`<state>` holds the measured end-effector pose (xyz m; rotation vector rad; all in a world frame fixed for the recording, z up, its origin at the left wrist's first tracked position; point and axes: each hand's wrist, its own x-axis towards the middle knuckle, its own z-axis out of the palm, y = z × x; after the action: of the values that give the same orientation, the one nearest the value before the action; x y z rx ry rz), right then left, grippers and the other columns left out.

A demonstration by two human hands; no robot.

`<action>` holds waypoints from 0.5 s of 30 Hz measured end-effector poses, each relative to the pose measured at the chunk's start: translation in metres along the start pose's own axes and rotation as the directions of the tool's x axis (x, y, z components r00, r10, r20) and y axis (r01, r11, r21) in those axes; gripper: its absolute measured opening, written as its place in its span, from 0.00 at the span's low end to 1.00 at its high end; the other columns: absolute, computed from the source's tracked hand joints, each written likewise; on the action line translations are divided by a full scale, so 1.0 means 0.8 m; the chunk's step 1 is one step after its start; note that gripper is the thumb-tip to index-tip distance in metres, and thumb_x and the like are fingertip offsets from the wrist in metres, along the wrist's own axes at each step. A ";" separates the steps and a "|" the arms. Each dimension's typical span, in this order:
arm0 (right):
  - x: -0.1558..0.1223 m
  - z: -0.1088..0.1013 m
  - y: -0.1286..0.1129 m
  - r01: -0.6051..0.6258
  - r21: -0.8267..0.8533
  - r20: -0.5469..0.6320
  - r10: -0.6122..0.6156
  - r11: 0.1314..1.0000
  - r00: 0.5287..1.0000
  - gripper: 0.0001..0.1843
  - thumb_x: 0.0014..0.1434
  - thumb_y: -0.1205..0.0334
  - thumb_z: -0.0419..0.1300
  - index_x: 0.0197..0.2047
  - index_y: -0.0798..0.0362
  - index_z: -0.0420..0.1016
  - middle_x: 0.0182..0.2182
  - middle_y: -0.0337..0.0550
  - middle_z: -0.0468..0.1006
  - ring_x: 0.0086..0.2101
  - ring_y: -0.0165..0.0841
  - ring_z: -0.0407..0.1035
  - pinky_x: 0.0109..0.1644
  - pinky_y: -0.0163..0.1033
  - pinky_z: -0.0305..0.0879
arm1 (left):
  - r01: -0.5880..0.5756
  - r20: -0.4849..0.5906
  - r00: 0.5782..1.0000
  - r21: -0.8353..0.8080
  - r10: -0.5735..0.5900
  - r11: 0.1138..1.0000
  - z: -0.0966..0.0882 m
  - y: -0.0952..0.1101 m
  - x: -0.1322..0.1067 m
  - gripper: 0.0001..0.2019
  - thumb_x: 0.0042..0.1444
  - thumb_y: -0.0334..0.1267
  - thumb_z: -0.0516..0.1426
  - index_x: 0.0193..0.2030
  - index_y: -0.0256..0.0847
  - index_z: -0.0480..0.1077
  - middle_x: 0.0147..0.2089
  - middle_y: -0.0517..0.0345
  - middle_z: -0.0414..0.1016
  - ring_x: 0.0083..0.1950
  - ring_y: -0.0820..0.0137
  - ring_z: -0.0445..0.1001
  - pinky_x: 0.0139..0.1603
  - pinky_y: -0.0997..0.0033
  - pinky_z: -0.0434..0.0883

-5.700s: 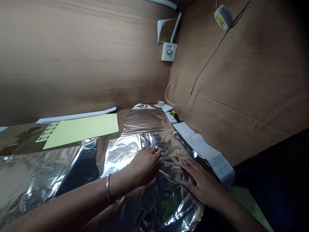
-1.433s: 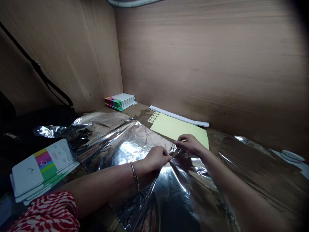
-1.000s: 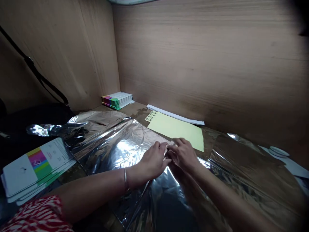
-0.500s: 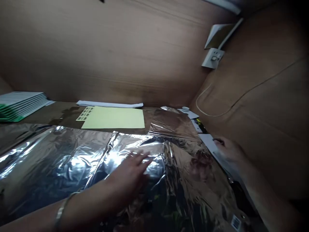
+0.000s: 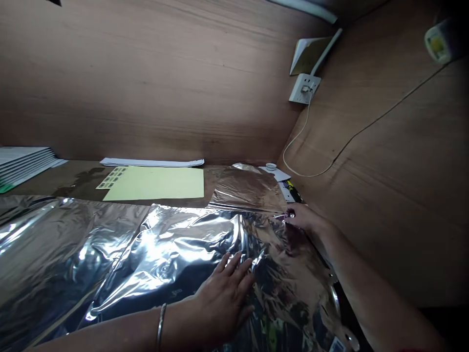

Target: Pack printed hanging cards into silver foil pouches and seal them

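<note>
Our left hand (image 5: 225,298) is moving apart from our right hand (image 5: 304,217): the left is pressing open and flat on the silver foil sheet (image 5: 172,244), and the right is pinching its far edge, while the sheet is lying across the brown surface (image 5: 69,181).

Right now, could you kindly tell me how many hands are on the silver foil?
2: the left hand lies spread on the foil near the camera, and the right hand pinches it at the far right.
</note>
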<state>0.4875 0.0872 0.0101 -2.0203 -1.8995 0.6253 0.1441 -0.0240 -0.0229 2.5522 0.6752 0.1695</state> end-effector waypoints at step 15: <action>-0.160 0.001 0.011 -0.254 0.624 0.308 0.066 0.739 0.949 0.24 0.55 0.40 0.62 0.44 0.51 0.76 0.40 0.45 0.80 0.43 0.42 0.75 0.48 0.44 0.70 | -0.014 -0.074 0.997 0.064 0.019 0.998 0.012 -0.006 0.004 0.26 0.66 0.50 0.48 0.66 0.40 0.58 0.73 0.45 0.49 0.74 0.50 0.41 0.72 0.43 0.40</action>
<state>0.4906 -0.0410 0.0189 -1.6775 -1.3230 1.4493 0.1474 -0.0226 -0.0337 2.6238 0.6977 0.2540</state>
